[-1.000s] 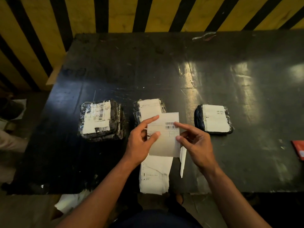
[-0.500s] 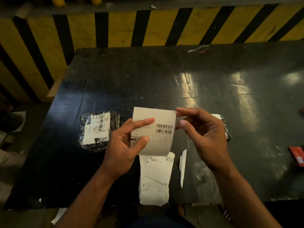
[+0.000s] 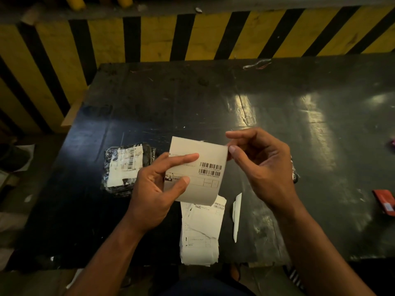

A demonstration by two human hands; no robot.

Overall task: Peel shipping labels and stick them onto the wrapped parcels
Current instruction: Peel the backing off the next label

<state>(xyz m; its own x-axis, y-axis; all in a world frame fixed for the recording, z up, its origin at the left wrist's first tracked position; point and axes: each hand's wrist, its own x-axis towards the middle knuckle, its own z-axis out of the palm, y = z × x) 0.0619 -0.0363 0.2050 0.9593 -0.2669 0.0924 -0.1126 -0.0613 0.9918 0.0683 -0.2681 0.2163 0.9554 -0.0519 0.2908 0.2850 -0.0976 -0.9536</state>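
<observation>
The left hand [image 3: 154, 195] pinches the light, floppy label [image 3: 203, 159] while the right hand [image 3: 263, 165] nips its top corner, probably the best peeling spot.

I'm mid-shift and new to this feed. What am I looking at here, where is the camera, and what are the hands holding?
There is no machine here: a person works with bare hands, and the one camera sits on their head, looking down at a dark table. The left hand grips a shipping label with barcodes, while the right hand pinches its top right corner, probably to peel it. On the table lie a wrapped parcel already labelled, a stack of labels, a thin white strip and a red object at the right edge.
</observation>
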